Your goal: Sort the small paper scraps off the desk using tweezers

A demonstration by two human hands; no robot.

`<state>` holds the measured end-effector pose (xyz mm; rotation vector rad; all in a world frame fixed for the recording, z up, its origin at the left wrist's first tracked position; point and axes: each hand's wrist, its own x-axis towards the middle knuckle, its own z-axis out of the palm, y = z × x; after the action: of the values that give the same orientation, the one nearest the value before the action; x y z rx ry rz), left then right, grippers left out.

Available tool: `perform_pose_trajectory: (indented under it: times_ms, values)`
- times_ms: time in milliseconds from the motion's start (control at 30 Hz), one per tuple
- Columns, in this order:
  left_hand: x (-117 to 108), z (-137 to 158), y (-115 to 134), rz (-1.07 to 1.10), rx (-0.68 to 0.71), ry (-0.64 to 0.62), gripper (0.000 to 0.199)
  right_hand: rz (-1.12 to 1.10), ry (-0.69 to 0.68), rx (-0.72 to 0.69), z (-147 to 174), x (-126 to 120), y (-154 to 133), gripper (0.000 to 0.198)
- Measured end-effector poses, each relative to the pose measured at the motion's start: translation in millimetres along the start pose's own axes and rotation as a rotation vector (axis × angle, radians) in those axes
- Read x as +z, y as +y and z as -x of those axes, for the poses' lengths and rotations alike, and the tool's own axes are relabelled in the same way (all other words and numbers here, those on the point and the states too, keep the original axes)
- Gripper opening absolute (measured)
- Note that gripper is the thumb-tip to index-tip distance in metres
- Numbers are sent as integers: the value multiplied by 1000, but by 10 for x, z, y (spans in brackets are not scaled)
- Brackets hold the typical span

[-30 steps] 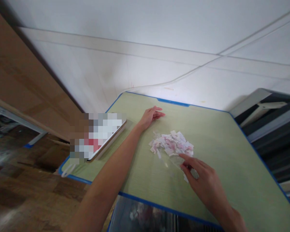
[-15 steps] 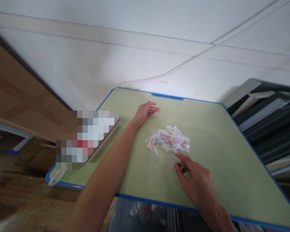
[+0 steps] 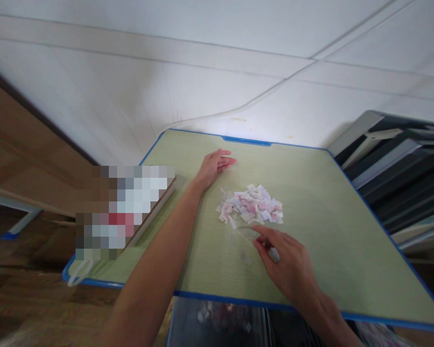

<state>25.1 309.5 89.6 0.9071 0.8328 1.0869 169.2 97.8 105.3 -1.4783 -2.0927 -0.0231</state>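
A pile of small white and pinkish paper scraps lies on the pale green tabletop. My left hand rests on the table beyond the pile's left side, fingers loosely stretched, apart from the scraps and with nothing visible in it. Just in front of the pile, my right hand pinches a thin, see-through piece between thumb and fingers; it looks like clear plastic with a curved edge. Something whitish shows under its curled fingers, too hidden to name. A faint clear or pale bit lies nearby.
At the table's left edge lies a boxy item, its top blurred out, with a white loop hanging off. Dark folded frames lean at the right. A clear bin stands below the front edge. The white wall rises behind.
My right hand has shifted left along the front of the pile with the clear piece, which now shows more. My left hand stays in place; the view has moved slightly.
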Motion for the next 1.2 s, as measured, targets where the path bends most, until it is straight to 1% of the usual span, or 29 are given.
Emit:
perform_pose_trajectory:
  times_ms: [233, 367, 500, 700, 800, 900, 967, 1033, 1100, 1200]
  values:
    - [-4, -17, -1, 3, 5, -10, 30, -24, -4, -58, -39, 78, 2, 25]
    - [-12, -17, -15, 1, 12, -12, 30, -43, -26, -81, -20, 72, -46, 24]
    - [-5, -10, -5, 11, 15, -10, 31, -62, -41, -149, -35, 38, -61, 24]
    - [18, -7, 13, 39, -6, 5, 30, -27, 28, -82, -217, -17, 102, 21]
    - [7, -9, 3, 58, 4, -7, 30, 30, 4, -103, -306, 2, 165, 23]
    - [-5, -10, -1, 57, 6, -14, 30, 68, -50, -134, -320, -4, 175, 25]
    - [-4, -11, 2, 57, 3, -14, 30, 43, -104, -139, -296, -44, 170, 25]
    - [3, -12, 5, 64, 3, -16, 29, -14, -131, -122, -273, -95, 169, 24]
    - [10, -13, 3, 71, 6, -19, 29, -55, -110, -97, -279, -126, 172, 23]
    - [13, -13, -6, 70, 13, -18, 29, -24, -66, -110, -355, -97, 175, 25]
